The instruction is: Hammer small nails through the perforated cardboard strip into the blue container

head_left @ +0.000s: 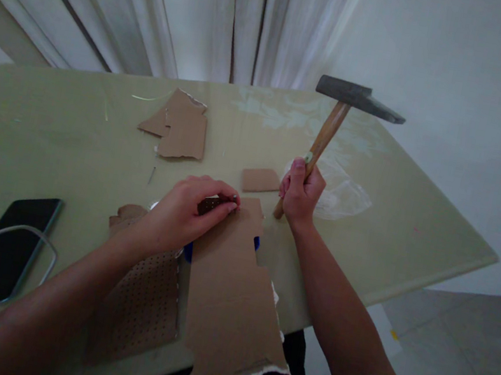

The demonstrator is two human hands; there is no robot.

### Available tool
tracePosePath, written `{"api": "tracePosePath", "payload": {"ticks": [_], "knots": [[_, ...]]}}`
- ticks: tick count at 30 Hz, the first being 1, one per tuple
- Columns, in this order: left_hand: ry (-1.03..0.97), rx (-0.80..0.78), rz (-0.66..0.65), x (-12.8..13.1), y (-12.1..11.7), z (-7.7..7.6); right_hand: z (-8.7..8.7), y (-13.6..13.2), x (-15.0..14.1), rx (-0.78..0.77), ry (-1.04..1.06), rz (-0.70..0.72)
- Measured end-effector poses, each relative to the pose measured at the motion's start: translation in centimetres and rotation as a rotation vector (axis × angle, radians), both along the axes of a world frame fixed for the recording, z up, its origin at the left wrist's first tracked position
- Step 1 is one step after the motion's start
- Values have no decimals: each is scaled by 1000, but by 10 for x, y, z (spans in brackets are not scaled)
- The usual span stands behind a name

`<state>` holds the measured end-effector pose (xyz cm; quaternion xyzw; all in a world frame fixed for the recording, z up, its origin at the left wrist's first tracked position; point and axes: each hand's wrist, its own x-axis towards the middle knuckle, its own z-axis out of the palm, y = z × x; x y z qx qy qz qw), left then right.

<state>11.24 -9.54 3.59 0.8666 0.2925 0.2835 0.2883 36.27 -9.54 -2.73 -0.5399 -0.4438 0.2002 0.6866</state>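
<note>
In my right hand (302,193) is a hammer (325,133), gripped by its wooden handle, with the dark metal head raised above the table. My left hand (190,212) is closed in a pinch over the far end of a long cardboard piece (230,300). Between the thumb and forefinger shows the tip of a small nail (235,198); most of it is hidden. The cardboard has a torn near end that overhangs the table edge. Something blue (257,242) peeks out from beneath it. Left of it lies a cardboard sheet full of small holes (147,305), partly under my left forearm.
On the table (103,168), torn cardboard scraps (185,134) lie at the back, and a small cardboard rectangle (260,180) lies near the hammer. A loose nail (152,175) is left of my left hand. Clear plastic (345,198) lies right. A phone (7,248) with a white cable (25,228) sits left.
</note>
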Motion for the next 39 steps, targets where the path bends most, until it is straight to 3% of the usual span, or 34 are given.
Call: {"api": "tracePosePath", "payload": {"ticks": [32, 39], "knots": [[40, -44, 19, 0, -2, 3, 0, -1, 0, 0, 15, 0], [38, 5, 13, -1, -1, 3, 3, -1, 1, -20, 3, -2]]}}
